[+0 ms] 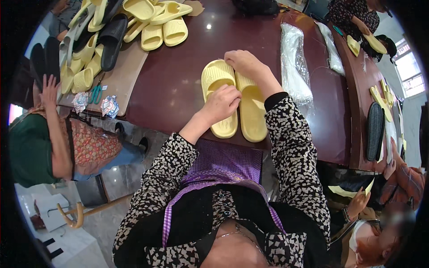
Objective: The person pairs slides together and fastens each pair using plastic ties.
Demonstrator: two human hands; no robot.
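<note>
A pair of pale yellow slide slippers lies side by side on the dark red table before me, toes pointing away. My left hand (222,103) is over the inner edge of the left slipper (225,127), its fingers curled together close to the strap opening. At the toe end my right hand (246,64) bends over the right slipper (254,118), covering part of its ribbed strap. The fingers of that hand are drawn together near the gap between the two toes. Whatever either hand pinches is too small or hidden to make out.
Yellow, black and grey slippers are heaped on a brown board (127,82) at the far left, near teal-handled scissors (95,94) and crumpled paper (110,106). Clear bags of white strips (295,67) lie to the right. Co-workers stand or sit around the tables, some handling slippers.
</note>
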